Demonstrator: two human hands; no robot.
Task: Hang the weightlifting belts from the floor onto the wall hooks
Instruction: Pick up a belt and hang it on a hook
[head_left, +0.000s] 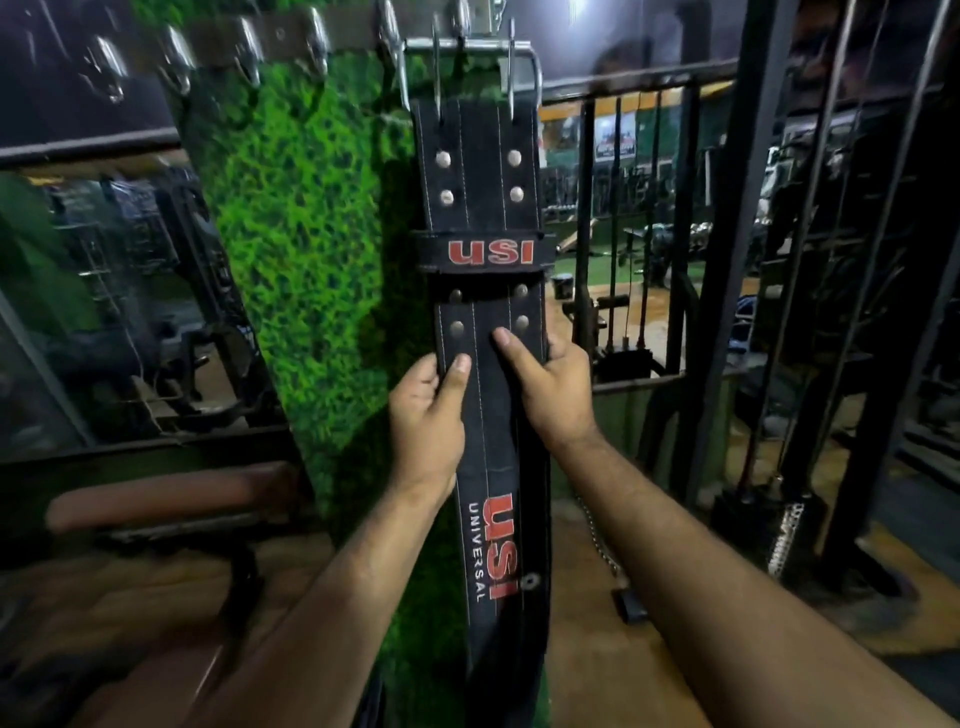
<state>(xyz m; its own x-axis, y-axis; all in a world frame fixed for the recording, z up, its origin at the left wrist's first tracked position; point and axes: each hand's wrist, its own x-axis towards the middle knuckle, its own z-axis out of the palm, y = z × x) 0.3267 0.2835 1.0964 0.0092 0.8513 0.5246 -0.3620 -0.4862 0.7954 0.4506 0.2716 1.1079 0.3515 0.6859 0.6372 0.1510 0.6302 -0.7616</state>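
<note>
Belt: a black weightlifting belt hangs flat against the green wall, long and straight, with red "USI" letters on its loop and lower on the strap.
Buckle: the metal buckle at the top of the belt sits at the hook rail, and it seems to be caught on one hook (the exact contact is blurred, so I cannot be sure it is fully seated).
Left hand: the left hand grips the left edge of the belt, thumb on the front face, fingers curled behind it.
Right hand: the right hand grips the right edge a little higher, thumb laid across the front and fingers wrapped around the back.
Hook rail: a row of shiny hooks runs to the upper left along the top of the wall; those I can see carry nothing.
Progress: I judge this belt is nearly hung; what remains is to let it go and check it stays.
What is left: other belts on the floor are not visible here, so I cannot tell how many remain.
Containers: no box or basket is visible; only the hooks serve as holders, and one of them holds this belt.
Floor: a chain lies on the brown floor near the lower end of the belt.
</note>
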